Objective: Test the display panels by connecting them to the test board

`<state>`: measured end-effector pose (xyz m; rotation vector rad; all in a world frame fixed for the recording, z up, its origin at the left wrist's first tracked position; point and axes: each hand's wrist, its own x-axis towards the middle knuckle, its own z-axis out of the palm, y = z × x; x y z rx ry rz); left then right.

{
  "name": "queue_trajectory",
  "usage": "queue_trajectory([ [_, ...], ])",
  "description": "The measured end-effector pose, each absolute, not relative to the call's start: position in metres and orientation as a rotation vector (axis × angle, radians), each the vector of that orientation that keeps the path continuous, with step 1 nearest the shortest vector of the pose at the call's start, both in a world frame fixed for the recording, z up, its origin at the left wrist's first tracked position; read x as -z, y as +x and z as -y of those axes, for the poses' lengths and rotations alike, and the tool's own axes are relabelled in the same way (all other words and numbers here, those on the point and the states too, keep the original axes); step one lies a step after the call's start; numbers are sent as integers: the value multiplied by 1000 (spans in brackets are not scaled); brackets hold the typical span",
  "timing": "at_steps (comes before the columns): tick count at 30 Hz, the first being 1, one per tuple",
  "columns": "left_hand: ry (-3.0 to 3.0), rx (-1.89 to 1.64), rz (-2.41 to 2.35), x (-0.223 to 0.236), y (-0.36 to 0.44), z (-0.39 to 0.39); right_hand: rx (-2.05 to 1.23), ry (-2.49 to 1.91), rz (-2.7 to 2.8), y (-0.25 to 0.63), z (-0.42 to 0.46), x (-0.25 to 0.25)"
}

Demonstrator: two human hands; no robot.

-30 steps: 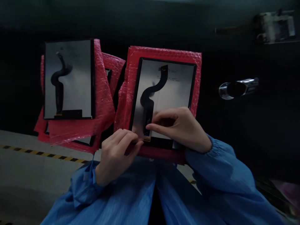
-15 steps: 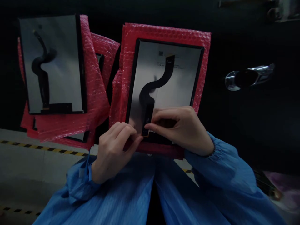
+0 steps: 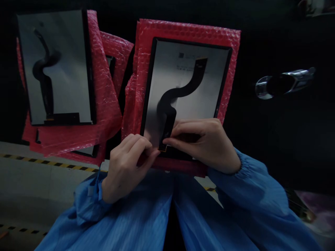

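A display panel [image 3: 193,104] lies silver back up on red bubble wrap [image 3: 188,26]. Its black flex cable [image 3: 180,92] makes an S-curve across the back, the loose end near the top right. My right hand [image 3: 206,143] pinches this cable low down, between thumb and forefinger. Beside the cable's bottom end, at the panel's lower left edge, my left hand [image 3: 129,164] has curled fingers with the thumb tip against the connector area. What is between those fingertips is hidden.
To the left, a second display panel [image 3: 70,69] with a similar cable rests on a red bubble-wrap stack [image 3: 107,108]. A shiny, ring-like metal object [image 3: 264,88] lies on the dark table at right. Yellow-black tape [image 3: 52,163] marks the floor.
The cable's loose upper end has swung to the right over the panel. Both hands stay at the lower edge with almost the same grip. The view has shifted slightly.
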<state>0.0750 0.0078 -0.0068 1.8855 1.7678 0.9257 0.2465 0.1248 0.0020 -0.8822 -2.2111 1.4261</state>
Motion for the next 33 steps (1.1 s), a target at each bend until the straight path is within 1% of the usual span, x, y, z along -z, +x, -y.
queue_trajectory([
  [13,1885,-917,-1771,6,75,-8,-1382,-926,2271,246,-124,-3],
  [25,1887,-886,-1784,6,75,-9,-1363,-945,2217,244,-122,-2],
  [33,1883,-883,-1789,5,75,-9,-1432,-938,2213,247,-123,-4],
])
